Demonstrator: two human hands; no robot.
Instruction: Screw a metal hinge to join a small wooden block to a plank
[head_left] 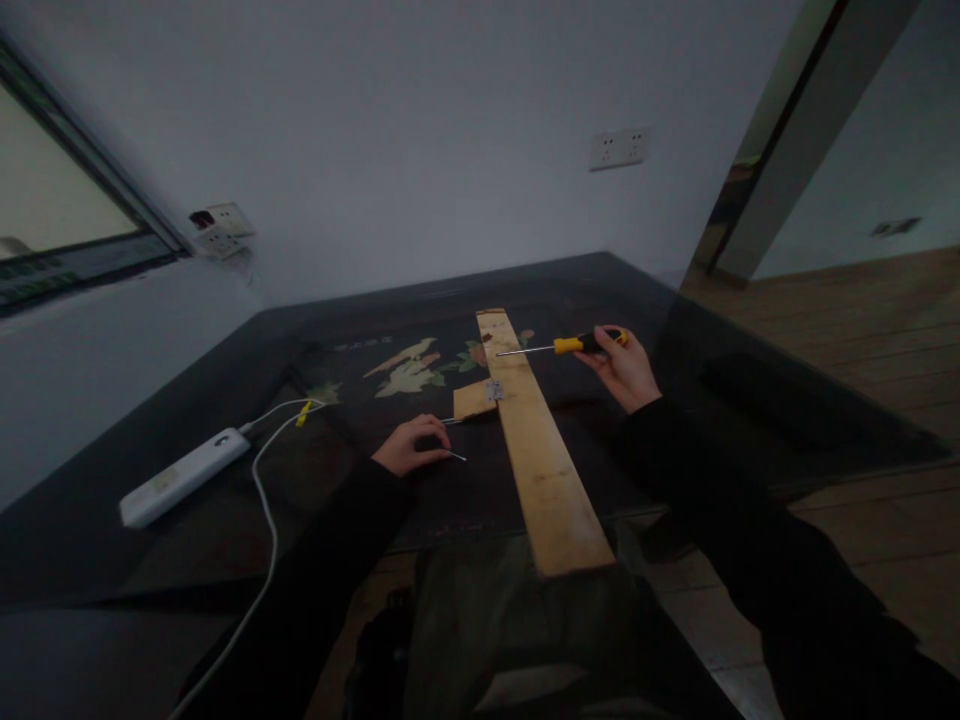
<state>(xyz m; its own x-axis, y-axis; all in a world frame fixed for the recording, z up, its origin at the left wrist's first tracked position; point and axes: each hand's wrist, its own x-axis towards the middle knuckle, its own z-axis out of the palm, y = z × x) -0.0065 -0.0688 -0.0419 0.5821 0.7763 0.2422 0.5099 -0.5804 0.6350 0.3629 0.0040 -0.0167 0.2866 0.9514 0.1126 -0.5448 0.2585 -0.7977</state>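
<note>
Fingers mostly hide the thin metal piece pinched in the left hand, and it is too small to identify. One screwdriver, its handle partly covered, is gripped by the right hand, shaft pointing left above one long board. One hinge bridges board and one small wooden piece on the bench. Both forearms reach forward.

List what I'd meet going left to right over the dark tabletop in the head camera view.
White power strip, yellow tag on the cable, your left hand, small wooden piece, long wooden plank, your right hand.
</note>
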